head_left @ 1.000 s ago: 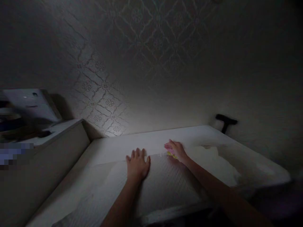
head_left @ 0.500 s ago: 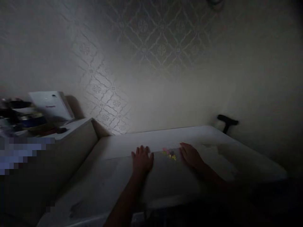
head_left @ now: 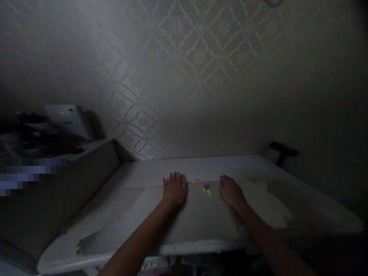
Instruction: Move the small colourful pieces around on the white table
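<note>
The room is dim. My left hand lies flat, fingers apart, on a pale quilted cloth spread over a white mattress. My right hand rests flat on the same cloth, a little to the right. Between the two hands, at the cloth's far edge, sits a small pink and yellow patch, touched by neither hand. Both hands hold nothing.
A patterned wallpapered wall stands behind the mattress. A raised ledge at the left carries a white box and dark clutter. A dark handle-like object sticks out by the wall at the right.
My right hand slid right off the pink and yellow patch, uncovering it. My left hand stayed nearly in place. The view shifted slightly and grew darker.
</note>
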The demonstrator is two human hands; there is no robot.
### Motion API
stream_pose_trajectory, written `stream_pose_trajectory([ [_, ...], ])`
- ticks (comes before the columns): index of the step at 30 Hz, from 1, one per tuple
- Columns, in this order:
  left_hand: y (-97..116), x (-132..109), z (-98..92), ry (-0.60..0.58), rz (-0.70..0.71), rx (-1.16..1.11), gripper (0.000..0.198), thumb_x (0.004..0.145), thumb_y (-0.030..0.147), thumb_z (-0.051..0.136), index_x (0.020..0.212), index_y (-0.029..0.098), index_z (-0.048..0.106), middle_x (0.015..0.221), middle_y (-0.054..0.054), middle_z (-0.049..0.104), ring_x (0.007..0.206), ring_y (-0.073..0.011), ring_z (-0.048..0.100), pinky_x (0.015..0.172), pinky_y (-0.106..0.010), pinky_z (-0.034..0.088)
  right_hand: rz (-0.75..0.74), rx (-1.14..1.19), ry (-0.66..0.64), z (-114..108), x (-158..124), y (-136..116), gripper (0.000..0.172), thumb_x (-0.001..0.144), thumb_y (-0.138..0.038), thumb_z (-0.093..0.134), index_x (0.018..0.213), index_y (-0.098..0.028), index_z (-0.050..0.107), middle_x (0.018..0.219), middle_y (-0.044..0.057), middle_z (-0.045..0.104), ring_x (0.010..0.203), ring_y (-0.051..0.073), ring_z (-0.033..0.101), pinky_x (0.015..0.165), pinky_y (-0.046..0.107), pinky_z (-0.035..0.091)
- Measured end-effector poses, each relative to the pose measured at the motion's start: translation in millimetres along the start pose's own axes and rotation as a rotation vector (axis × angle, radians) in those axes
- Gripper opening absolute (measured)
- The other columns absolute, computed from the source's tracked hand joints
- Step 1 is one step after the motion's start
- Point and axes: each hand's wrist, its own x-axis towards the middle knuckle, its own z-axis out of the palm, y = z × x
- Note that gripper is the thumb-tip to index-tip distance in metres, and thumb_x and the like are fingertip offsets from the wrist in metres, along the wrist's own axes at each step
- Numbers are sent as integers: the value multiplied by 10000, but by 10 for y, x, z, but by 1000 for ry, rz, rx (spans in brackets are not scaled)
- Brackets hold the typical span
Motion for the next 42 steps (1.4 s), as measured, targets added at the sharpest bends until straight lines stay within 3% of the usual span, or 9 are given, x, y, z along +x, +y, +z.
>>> stream_pose_trajectory([
  [4, 336, 106, 16, 40, 293, -56, 582, 1038, 462, 184, 1563, 251, 321, 1660, -71, 249, 1541, -306, 142, 1215, -613, 164, -12, -26, 10, 5, -6, 7, 397, 957, -109, 393, 1215, -65, 692, 1284, 193, 674, 1230, 250, 610, 1114, 383, 419],
  [9, 648, 299, 86, -39, 473, -68, 632, 1035, 507, 181, 1585, 205, 250, 1664, -98, 211, 1539, -315, 140, 1209, -607, 183, -16, -30, 43, 24, -17, 15, 388, 954, -111, 400, 1206, -75, 693, 1252, 182, 691, 1194, 245, 626, 1087, 371, 439],
  [14, 673, 357, 117, -107, 626, -23, 543, 1049, 391, 200, 1569, 260, 290, 1652, -71, 257, 1524, -261, 224, 1212, -558, 215, -16, -27, 57, 29, -29, 6, 369, 948, -117, 418, 1189, -92, 697, 1246, 180, 691, 1192, 244, 622, 1063, 362, 452],
  [22, 634, 362, 37, -202, 608, 2, 560, 1049, 383, 206, 1588, 235, 239, 1669, -78, 178, 1532, -294, 184, 1211, -577, 199, -14, -38, 30, -2, -36, -6, 386, 951, -128, 397, 1200, -63, 684, 1253, 197, 682, 1199, 250, 615, 1069, 368, 448],
  [27, 302, 419, 35, -208, 509, 16, 569, 1052, 412, 144, 1603, 274, 167, 1676, -61, 150, 1537, -289, 161, 1207, -572, 195, -22, -51, 60, 13, -35, 9, 397, 938, -134, 395, 1198, -111, 695, 1236, 154, 701, 1186, 238, 624, 1070, 365, 452],
  [35, -637, 540, 25, -222, 188, 37, 586, 1044, 440, 127, 1609, 281, 138, 1677, -67, 124, 1537, -308, 144, 1198, -580, 195, -17, -31, 23, 31, -34, 45, 415, 944, -159, 381, 1209, -83, 691, 1259, 184, 684, 1214, 248, 609, 1086, 372, 440],
  [42, -1338, 541, 67, -91, -40, 29, 563, 1029, 340, 212, 1570, 199, 278, 1642, -156, 248, 1511, -336, 242, 1159, -628, 254, -15, -26, 19, 78, -30, 106, 409, 924, -166, 397, 1186, -58, 693, 1245, 212, 681, 1194, 270, 619, 1074, 393, 449],
])
